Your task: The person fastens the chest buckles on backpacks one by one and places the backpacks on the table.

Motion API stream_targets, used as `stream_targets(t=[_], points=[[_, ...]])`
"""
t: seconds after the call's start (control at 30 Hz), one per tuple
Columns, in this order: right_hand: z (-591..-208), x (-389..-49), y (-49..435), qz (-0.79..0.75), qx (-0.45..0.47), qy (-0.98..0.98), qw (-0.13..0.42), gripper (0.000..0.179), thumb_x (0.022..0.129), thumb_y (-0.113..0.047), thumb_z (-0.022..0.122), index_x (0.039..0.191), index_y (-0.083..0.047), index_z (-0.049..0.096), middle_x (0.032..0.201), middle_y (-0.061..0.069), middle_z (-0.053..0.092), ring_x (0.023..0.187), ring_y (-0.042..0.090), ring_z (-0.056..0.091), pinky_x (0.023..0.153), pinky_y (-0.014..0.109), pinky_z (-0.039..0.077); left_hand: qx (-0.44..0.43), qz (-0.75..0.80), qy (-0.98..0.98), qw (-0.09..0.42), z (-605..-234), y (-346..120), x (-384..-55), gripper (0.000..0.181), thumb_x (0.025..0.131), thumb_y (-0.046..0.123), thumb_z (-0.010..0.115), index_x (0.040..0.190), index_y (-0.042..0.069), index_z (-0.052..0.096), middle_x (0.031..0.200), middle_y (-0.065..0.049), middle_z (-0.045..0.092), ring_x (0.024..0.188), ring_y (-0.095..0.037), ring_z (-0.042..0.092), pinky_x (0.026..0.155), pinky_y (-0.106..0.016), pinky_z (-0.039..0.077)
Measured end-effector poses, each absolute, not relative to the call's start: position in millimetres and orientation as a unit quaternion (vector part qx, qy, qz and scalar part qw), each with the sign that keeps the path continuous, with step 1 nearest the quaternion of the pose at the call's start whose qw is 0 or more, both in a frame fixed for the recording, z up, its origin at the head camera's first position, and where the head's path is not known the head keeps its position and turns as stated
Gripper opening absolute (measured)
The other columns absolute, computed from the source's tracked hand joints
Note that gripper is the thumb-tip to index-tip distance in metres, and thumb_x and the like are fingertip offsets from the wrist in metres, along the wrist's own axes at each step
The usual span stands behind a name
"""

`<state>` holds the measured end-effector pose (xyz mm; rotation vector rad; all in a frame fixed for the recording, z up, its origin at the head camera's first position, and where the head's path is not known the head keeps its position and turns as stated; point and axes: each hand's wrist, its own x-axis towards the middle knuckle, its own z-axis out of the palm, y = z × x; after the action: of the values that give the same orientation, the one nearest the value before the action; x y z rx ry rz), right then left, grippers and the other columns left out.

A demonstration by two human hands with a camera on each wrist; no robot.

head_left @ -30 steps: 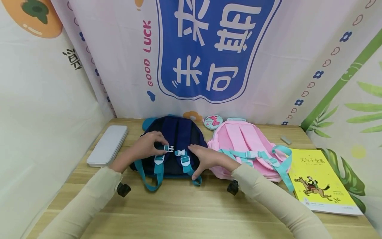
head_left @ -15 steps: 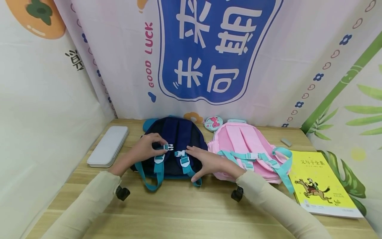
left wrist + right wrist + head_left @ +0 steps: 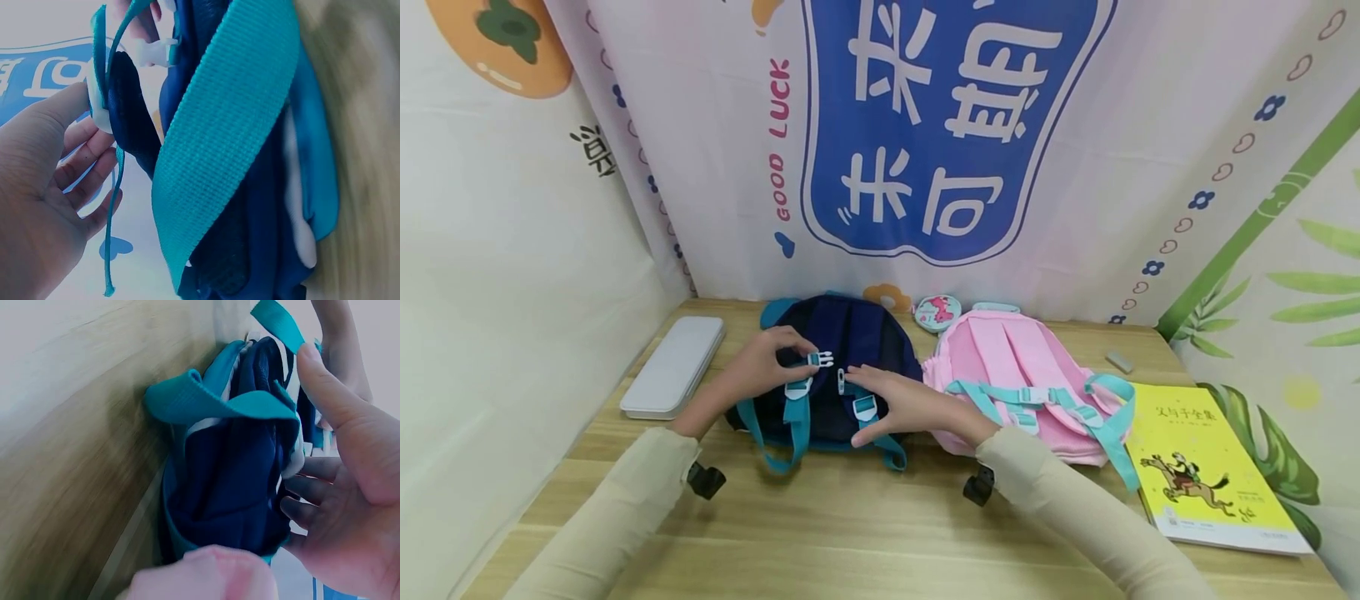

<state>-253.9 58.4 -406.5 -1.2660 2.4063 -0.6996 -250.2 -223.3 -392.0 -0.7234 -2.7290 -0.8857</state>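
A navy backpack [image 3: 880, 333] lies with its shoulder straps up and teal webbing hanging at its near edge. My left hand [image 3: 772, 364] pinches the white prong half of a side-release buckle [image 3: 824, 359] between thumb and fingers, its prongs pointing right. Just to the right, the white socket half of the buckle [image 3: 841, 381] stands on edge at the fingertips of my right hand [image 3: 910, 400]. That hand has its fingers stretched out over the right strap, the thumb spread well apart. In the right wrist view the teal webbing [image 3: 219, 405] loops beside the open palm.
A pink backpack [image 3: 958, 358] with teal straps lies close at the right, a round pouch [image 3: 937, 312] behind it. Further right are a yellow book [image 3: 1206, 450] and a small grey block [image 3: 1119, 361]. A white case [image 3: 673, 367] lies left; a printed cloth [image 3: 730, 208] hangs behind.
My right hand has shifted left, and the socket half has turned from lying flat to standing on edge. My left hand has raised the prong half slightly.
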Motion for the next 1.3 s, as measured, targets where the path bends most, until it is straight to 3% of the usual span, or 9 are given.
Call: stream_targets(t=[0.33, 0.5, 0.87, 1.3], points=[[-412.0, -261.9, 34.4, -0.212, -0.444, 0.854, 0.167, 0.072, 0.099, -0.046, 0.064, 0.157, -0.01, 0.04, 0.163, 0.007, 0.039, 0.157, 0.027, 0.024, 0.125, 0.047, 0.028, -0.236, -0.298, -0.919, 0.099, -385.9, -229.6, -247.6, 0.022, 0.086, 0.016, 0.082, 0.106, 0.006, 0.077, 0.098, -0.009, 0.071, 0.096, -0.033, 0.065, 0.085, -0.053, 0.055], [-414.9, -264.3, 26.0, -0.179, -0.446, 0.865, 0.144, 0.06, 0.102, -0.038, 0.061, 0.153, -0.009, 0.046, 0.16, 0.009, 0.045, 0.155, 0.028, 0.03, 0.124, 0.044, 0.031, -0.23, -0.292, -0.924, 0.09, -387.2, -230.9, -247.1, 0.022, 0.087, 0.018, 0.082, 0.105, 0.008, 0.077, 0.098, -0.007, 0.071, 0.096, -0.031, 0.065, 0.086, -0.052, 0.055], [-418.0, -263.2, 11.7, -0.139, -0.436, 0.887, 0.062, 0.039, 0.101, -0.025, 0.062, 0.136, -0.007, 0.065, 0.14, 0.01, 0.064, 0.143, 0.026, 0.049, 0.118, 0.04, 0.041, -0.234, -0.292, -0.923, 0.085, -386.1, -228.9, -248.8, 0.021, 0.087, 0.02, 0.083, 0.105, 0.01, 0.077, 0.098, -0.006, 0.071, 0.094, -0.025, 0.065, 0.084, -0.045, 0.056], [-430.5, -259.8, 13.9, -0.203, -0.437, 0.876, 0.006, 0.031, 0.098, -0.02, 0.067, 0.126, -0.007, 0.072, 0.127, 0.008, 0.068, 0.121, 0.022, 0.061, 0.103, 0.037, 0.053, -0.228, -0.291, -0.925, 0.085, -384.0, -228.4, -246.9, 0.022, 0.087, 0.02, 0.083, 0.105, 0.008, 0.077, 0.099, -0.007, 0.071, 0.094, -0.026, 0.066, 0.084, -0.047, 0.056]])
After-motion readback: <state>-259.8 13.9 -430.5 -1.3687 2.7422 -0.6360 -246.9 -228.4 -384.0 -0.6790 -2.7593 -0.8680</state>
